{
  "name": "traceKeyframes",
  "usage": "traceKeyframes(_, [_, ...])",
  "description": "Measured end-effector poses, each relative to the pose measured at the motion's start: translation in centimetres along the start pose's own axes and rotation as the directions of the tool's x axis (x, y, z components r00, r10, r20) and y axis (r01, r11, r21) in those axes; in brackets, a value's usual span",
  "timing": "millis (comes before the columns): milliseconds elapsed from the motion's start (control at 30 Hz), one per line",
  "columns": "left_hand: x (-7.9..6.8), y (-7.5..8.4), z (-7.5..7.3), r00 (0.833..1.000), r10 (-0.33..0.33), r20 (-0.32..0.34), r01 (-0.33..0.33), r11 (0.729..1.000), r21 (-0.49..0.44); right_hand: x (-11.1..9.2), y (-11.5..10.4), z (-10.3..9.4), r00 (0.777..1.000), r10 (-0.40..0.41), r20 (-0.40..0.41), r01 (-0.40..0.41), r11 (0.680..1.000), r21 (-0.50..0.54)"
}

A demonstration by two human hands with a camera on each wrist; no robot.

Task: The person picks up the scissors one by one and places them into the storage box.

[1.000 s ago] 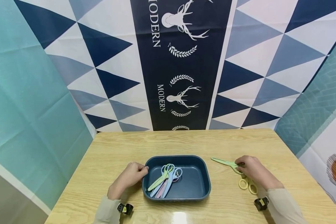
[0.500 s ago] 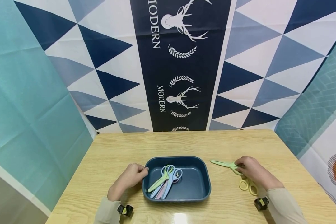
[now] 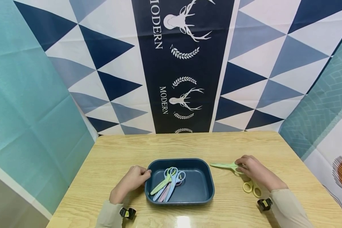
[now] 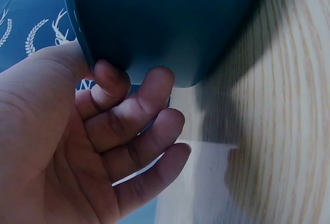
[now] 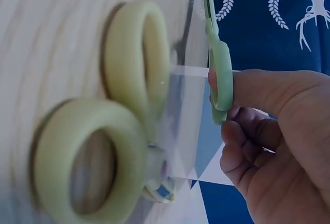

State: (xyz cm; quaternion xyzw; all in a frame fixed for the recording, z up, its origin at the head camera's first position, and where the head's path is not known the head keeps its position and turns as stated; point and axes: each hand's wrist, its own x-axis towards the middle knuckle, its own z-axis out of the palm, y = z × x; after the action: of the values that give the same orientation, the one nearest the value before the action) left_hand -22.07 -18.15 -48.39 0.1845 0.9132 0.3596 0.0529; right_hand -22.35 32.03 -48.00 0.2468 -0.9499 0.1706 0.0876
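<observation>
My left hand (image 3: pixel 134 178) grips the left rim of a dark blue rectangular bin (image 3: pixel 199 200); in the left wrist view the thumb and index finger pinch its wall (image 4: pixel 154 23). Inside the bin's left half lies a pile of scissors: a yellow-green pair (image 3: pixel 161 186), a light blue pair (image 3: pixel 172 186) and a pink one partly hidden beneath. To the right of the bin, my right hand (image 3: pixel 255 169) pinches green scissors (image 3: pixel 223 165) by the handle loops, blades pointing left at the bin. In the right wrist view, the green handle (image 5: pixel 223 74) sits between thumb and fingers.
Yellow scissors (image 3: pixel 252 187) lie on the wooden table (image 3: pixel 125 145) just below my right hand, their blades hidden by it. A patterned cloth (image 3: pixel 188 69) hangs behind the table's far edge. A small black camera (image 3: pixel 127 213) is on my left wrist.
My right hand has moved slightly left and away from me with the green scissors, whose tips are now nearer the bin. The left hand and bin have stayed in place.
</observation>
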Motion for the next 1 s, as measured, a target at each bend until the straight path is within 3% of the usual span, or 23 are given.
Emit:
traceKeyframes(267, [0.0, -0.1, 0.0, 1.0, -0.005, 0.002, 0.005, 1.0, 0.003, 0.5, -0.7, -0.6, 0.998, 0.055, -0.028, -0.055, 0.998, 0.011])
traceKeyframes(1000, [-0.1, 0.0, 0.0, 1.0, -0.008, 0.003, 0.008, 1.0, -0.008, 1.8, -2.4, -2.2, 0.997, 0.035, -0.073, -0.034, 0.999, 0.015])
